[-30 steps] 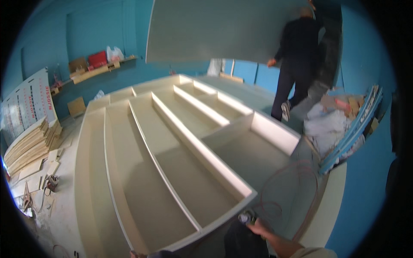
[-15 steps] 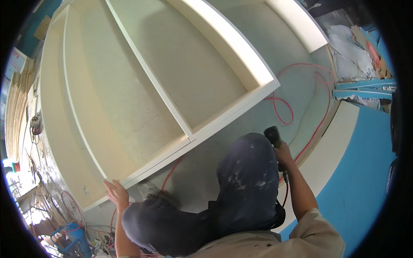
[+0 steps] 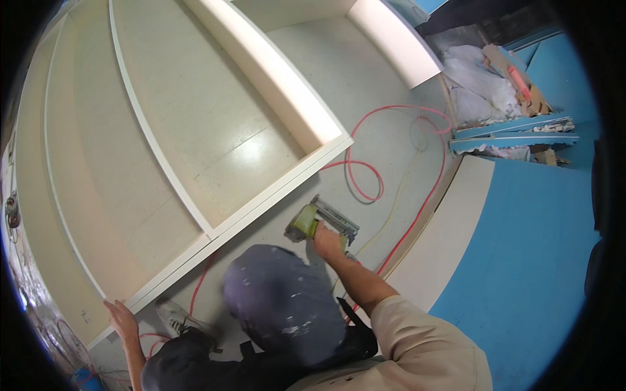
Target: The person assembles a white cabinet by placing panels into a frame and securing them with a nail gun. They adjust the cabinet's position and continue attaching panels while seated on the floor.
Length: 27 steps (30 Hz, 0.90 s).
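Note:
A large cream-white frame (image 3: 277,181) of boards with long dividers lies on the floor in front of me. My left hand (image 3: 122,319) rests at its near left edge, where a divider (image 3: 78,254) meets the near rail; the fingers are stretched out against the board. My right hand (image 3: 328,242) is closed around the handle of a green and grey nail gun (image 3: 303,223). The nail gun is held above the floor between my raised knee and the frame's near right corner, apart from the frame.
A red air hose (image 3: 381,186) loops over the grey floor to the right. Beside me lies a blue and white panel (image 3: 508,234). Plastic bags (image 3: 479,78) and cardboard sit at the far right. My shoe (image 3: 173,317) is near the rail.
My right hand has swung the nail gun forward and inward from beside my knee, turning it so its side shows. My left hand stays at the frame's edge. The view has shifted right.

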Tool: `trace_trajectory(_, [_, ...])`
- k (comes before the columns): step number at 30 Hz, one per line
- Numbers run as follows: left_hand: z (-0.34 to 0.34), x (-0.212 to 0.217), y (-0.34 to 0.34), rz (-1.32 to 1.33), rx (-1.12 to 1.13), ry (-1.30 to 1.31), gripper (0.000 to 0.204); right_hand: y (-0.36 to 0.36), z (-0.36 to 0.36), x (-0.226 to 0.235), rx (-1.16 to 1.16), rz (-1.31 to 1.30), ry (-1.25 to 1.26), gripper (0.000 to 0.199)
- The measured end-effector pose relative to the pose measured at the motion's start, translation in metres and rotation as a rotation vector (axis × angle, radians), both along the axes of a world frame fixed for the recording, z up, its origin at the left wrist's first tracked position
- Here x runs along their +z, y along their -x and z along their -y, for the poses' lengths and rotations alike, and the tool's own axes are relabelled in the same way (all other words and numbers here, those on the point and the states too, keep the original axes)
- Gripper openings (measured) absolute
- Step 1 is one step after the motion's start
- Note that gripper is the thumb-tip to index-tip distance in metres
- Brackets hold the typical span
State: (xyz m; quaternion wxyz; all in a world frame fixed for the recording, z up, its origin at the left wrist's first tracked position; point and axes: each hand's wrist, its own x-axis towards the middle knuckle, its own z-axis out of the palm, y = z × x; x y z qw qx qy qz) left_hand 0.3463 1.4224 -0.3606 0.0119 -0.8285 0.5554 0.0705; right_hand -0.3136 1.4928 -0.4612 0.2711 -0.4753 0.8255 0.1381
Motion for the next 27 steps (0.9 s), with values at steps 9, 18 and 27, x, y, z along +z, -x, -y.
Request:
trace_trajectory(9, [0.000,0.057,0.024,-0.326,0.105,0.011,0.056,-0.044,0.048,0.144,0.315,0.401,0.540,0.031])
trace_trajectory(18, [-0.014,0.106,0.075,-0.127,-0.116,-0.280,0.076,-0.047,0.162,0.221,0.941,0.084,0.607,0.055])
trace_trajectory(27, [-0.005,0.088,0.072,0.015,-0.142,-0.197,0.060,-0.030,0.204,0.200,0.948,0.069,0.326,0.031])
